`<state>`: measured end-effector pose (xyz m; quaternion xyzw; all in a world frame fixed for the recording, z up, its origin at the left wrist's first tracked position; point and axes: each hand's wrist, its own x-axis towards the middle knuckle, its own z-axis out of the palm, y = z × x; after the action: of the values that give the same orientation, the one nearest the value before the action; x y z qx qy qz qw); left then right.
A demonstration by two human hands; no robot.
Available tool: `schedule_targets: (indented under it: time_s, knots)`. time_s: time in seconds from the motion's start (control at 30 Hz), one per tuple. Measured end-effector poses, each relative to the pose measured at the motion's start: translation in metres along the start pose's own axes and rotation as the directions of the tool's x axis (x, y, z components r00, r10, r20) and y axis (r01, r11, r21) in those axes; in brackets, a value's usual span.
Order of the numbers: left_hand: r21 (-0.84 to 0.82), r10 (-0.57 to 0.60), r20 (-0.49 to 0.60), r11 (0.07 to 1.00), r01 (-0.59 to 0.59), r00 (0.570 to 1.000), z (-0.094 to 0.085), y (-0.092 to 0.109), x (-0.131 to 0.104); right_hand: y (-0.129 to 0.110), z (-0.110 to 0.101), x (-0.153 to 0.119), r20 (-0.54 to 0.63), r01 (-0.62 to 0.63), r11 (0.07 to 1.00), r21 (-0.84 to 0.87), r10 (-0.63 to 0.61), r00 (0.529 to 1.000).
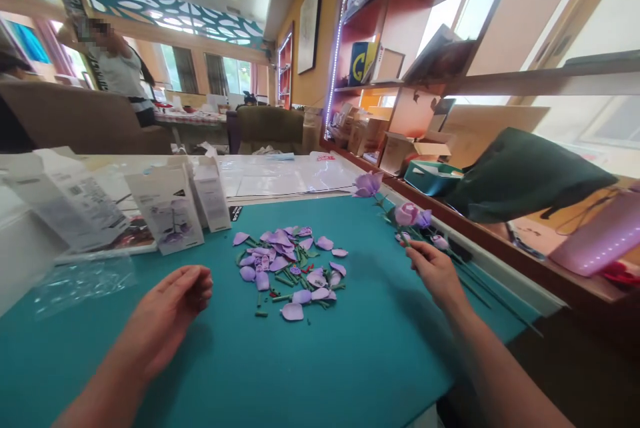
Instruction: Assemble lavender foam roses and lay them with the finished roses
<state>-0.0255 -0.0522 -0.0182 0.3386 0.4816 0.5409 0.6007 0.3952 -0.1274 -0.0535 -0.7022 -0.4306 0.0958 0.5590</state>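
Note:
My left hand (167, 315) hovers over the left part of the green mat (320, 375), its fingers curled together and nothing visible in them. On the right, my right hand (437, 271) pinches the green stem of a pink and purple artificial flower (407, 215). Between my hands lies a loose pile of lilac petal pieces (280, 248), mixed with short green stem pieces (283, 298) and a few small red bits. Beyond my right fingers is a larger purple flower (369, 185). A closed purple bud (440, 242) on a long stem lies close to that hand.
Open white cartons (173, 208) stand at the back left, beside a clear plastic bag (85, 285). White sheets (280, 175) lie behind the mat. Along the right runs a shelf holding a dark green bag (530, 178) and a teal box (433, 178). A person (117, 68) stands far back left.

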Motion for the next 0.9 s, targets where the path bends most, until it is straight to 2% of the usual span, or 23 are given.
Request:
schedule_targets:
  time_s: [0.17, 0.33, 0.6, 0.9]
  knots:
    - [0.032, -0.054, -0.037, 0.998, 0.055, 0.998, 0.006, 0.004, -0.005, 0.034, -0.041, 0.005, -0.135, 0.012, 0.967, -0.254, -0.047, 0.99]
    - [0.05, -0.093, -0.079, 0.994, 0.097, 0.993, 0.014, 0.006, -0.007, 0.064, -0.063, 0.006, -0.147, 0.049, 0.885, -0.463, -0.131, 0.98]
    - [0.072, -0.109, -0.102, 0.991, 0.117, 0.989, 0.019, 0.004, -0.007, 0.093, -0.074, 0.006, -0.105, 0.072, 0.754, -0.653, -0.184, 0.977]
    - [0.124, -0.113, -0.084, 0.985, 0.123, 0.99, 0.017, 0.0, -0.005, 0.105, -0.073, 0.018, -0.075, 0.079, 0.682, -0.727, -0.194, 0.978]
